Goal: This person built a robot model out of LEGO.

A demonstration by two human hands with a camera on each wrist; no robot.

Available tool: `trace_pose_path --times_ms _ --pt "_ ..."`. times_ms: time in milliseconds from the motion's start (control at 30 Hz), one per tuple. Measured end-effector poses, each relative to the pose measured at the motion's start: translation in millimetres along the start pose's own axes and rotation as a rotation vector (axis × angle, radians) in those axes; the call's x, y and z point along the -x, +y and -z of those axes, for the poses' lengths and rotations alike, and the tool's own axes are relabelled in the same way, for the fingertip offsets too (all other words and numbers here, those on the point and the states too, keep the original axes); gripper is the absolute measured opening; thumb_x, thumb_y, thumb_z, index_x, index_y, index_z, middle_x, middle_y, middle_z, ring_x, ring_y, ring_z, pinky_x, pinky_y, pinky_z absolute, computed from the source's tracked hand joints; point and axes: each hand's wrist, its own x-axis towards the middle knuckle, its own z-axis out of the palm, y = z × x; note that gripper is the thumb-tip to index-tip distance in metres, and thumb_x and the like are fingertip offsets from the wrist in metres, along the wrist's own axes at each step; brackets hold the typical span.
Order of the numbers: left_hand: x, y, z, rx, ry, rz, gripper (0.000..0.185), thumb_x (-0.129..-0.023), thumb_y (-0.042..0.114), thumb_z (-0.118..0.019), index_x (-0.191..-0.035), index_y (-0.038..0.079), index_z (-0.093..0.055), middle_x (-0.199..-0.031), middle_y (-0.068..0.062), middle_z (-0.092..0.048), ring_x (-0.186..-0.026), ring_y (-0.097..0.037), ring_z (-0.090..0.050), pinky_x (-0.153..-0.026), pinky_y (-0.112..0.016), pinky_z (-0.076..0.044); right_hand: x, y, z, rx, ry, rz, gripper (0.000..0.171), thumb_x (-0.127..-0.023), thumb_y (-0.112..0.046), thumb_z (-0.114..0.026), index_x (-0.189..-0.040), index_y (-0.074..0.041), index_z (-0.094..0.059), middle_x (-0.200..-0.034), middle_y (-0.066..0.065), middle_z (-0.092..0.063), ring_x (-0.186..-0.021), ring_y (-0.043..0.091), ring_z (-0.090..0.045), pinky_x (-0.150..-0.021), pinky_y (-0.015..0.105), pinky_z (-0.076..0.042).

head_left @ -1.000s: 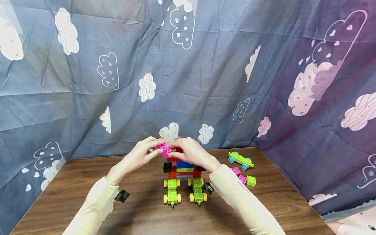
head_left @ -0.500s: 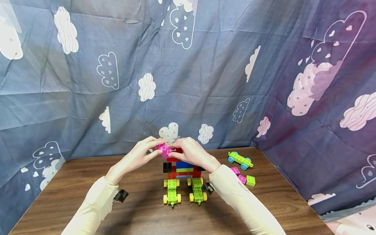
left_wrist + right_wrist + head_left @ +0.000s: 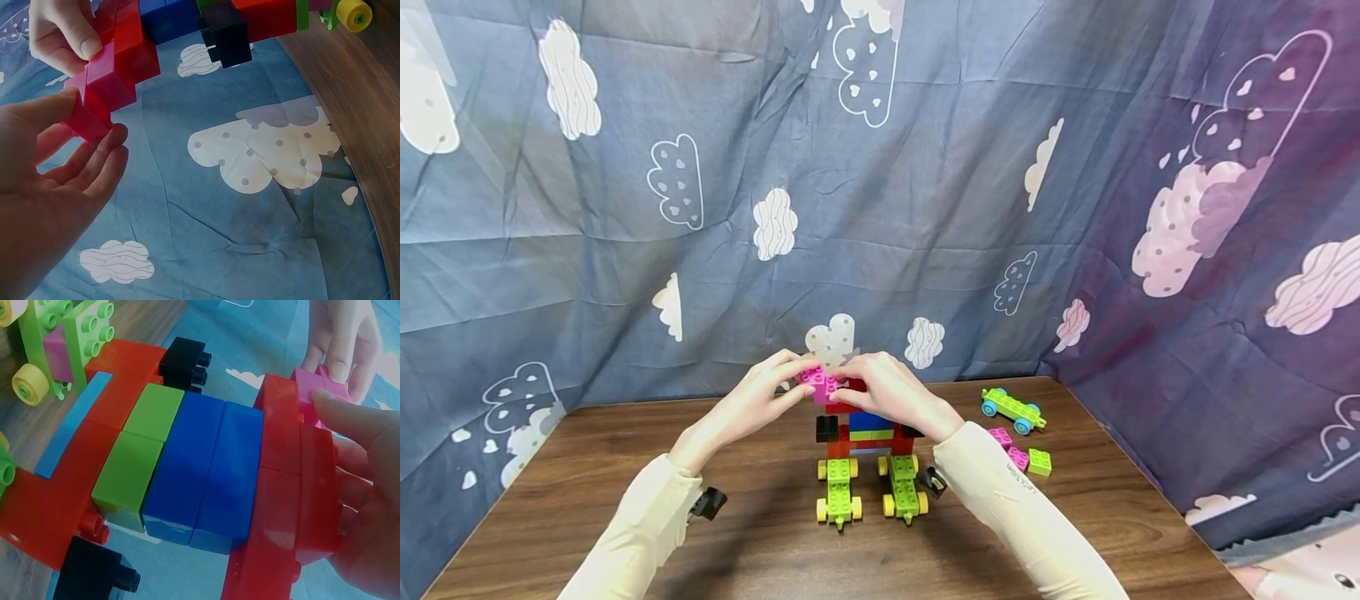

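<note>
Nearest, two green wheeled chassis with yellow wheels carry the brick model: red plates, a blue and green band, black bricks at each flank. At its top, a magenta brick is pinched by the left hand between thumb and curled fingers, just against the red top brick. The right hand is wrapped over that red brick, thumb pressed at the magenta brick's edge.

For a clean seat, the studs would best be lined up squarely before pressure is applied, and the push should be straight down while the model is braced, since the wheels could roll.

The model stands on a wood-grain table. Further right lie a green chassis with blue wheels and loose magenta and green bricks. Behind, blue cloud-printed cloth is hung.
</note>
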Motion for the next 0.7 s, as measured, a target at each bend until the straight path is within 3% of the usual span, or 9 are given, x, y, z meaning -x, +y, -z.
trace_pose_path --times_ms 200,333,533,700 --pt "1.9 0.9 -0.8 0.007 0.000 0.011 0.039 -0.091 0.010 -0.070 -0.129 0.005 -0.063 -0.106 -0.006 -0.065 -0.095 -0.020 -0.062 -0.086 -0.037 -0.056 1.1 -0.4 1.3 0.015 -0.023 -0.012 0.031 -0.091 -0.033 -0.071 -0.116 -0.015 -0.074 -0.106 0.003 -0.076 -0.093 0.016 -0.071 -0.083 0.029 -0.059" --pt "2.9 1.3 -1.0 0.029 -0.010 0.026 0.049 -0.089 0.013 -0.073 -0.134 0.003 -0.058 -0.116 -0.010 -0.065 -0.104 -0.022 -0.064 -0.094 -0.043 -0.056 2.6 -0.9 3.3 0.024 -0.028 -0.020 0.034 -0.091 -0.035 -0.071 -0.119 -0.015 -0.072 -0.112 0.003 -0.075 -0.099 0.017 -0.069 -0.088 0.031 -0.058" --pt "5.5 1.9 -3.2 0.079 -0.033 0.103 0.064 -0.086 0.014 -0.076 -0.142 0.000 -0.047 -0.136 -0.019 -0.058 -0.120 -0.034 -0.061 -0.100 -0.049 -0.052 12.1 1.7 12.7 0.022 0.048 -0.019 0.037 -0.091 -0.033 -0.071 -0.122 -0.013 -0.069 -0.117 0.003 -0.073 -0.107 0.018 -0.068 -0.096 0.034 -0.056" --pt "6.3 1.1 -5.6 0.082 -0.038 0.160 0.066 -0.087 0.017 -0.075 -0.143 0.001 -0.045 -0.138 -0.022 -0.057 -0.121 -0.036 -0.062 -0.100 -0.049 -0.052 24.9 7.2 27.0 0.038 0.099 -0.054 0.036 -0.091 -0.032 -0.072 -0.122 -0.014 -0.069 -0.117 0.003 -0.072 -0.108 0.018 -0.067 -0.096 0.036 -0.056"
